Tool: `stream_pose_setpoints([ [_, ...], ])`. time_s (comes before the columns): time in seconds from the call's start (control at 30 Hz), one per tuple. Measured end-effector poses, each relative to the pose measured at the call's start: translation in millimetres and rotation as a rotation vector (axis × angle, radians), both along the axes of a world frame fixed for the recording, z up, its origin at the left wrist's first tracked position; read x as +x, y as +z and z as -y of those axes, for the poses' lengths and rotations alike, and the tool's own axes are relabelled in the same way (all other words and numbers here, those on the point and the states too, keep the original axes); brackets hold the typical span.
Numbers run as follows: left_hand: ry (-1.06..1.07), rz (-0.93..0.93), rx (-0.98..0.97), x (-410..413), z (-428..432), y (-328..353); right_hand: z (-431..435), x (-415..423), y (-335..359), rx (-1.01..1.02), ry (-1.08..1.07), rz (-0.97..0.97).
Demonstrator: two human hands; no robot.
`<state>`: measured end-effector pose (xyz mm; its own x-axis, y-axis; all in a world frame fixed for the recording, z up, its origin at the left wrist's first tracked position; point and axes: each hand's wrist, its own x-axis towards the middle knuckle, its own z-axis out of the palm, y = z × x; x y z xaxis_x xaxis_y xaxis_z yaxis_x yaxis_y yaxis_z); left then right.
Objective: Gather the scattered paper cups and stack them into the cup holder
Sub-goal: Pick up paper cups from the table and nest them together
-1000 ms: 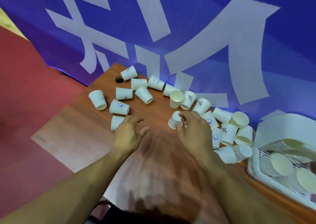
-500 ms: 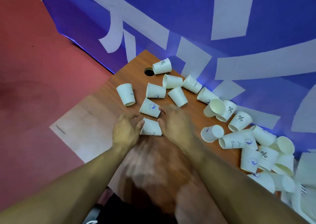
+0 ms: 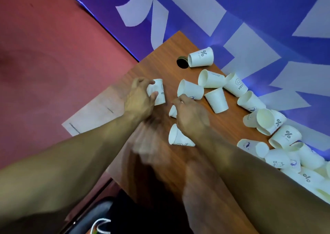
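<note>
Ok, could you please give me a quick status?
Left hand grips HELLO cup. Right hand over a second cup, grip unclear. Loose cups on table; holder unseen.

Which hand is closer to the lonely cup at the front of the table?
Right. The right hand is just beyond the lonely cup; the left hand is farther left, gripping another cup.
</note>
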<state>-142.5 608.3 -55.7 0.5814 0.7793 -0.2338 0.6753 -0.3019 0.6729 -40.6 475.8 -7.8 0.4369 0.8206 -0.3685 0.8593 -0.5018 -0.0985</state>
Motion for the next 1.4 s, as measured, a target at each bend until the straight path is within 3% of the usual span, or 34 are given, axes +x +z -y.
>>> stream_pose_setpoints([
  [0.47, -0.123, 0.010, -0.040, 22.2, -17.6, -29.0, -14.9, 18.6, -34.7, -0.106, 0.126, 0.009],
  [0.77, -0.087, -0.027, -0.052, 29.3, -7.0, -8.9, 17.3, 38.4, -8.1, -0.107, -0.007, 0.036],
  [1.0, -0.204, 0.028, 0.042, 35.8, 36.3, 32.4, 77.6, 49.1, 25.6, 0.094, -0.258, 0.041],
  [1.2, -0.224, 0.114, 0.116, 46.8, 94.8, 79.5, 149.1, 53.3, 72.0, 0.468, -0.586, -0.001],
  [1.4, -0.338, 0.181, 0.160, 68.4, 185.0, 124.8, 244.7, 51.4, 107.7, 0.563, -0.647, 0.101],
])
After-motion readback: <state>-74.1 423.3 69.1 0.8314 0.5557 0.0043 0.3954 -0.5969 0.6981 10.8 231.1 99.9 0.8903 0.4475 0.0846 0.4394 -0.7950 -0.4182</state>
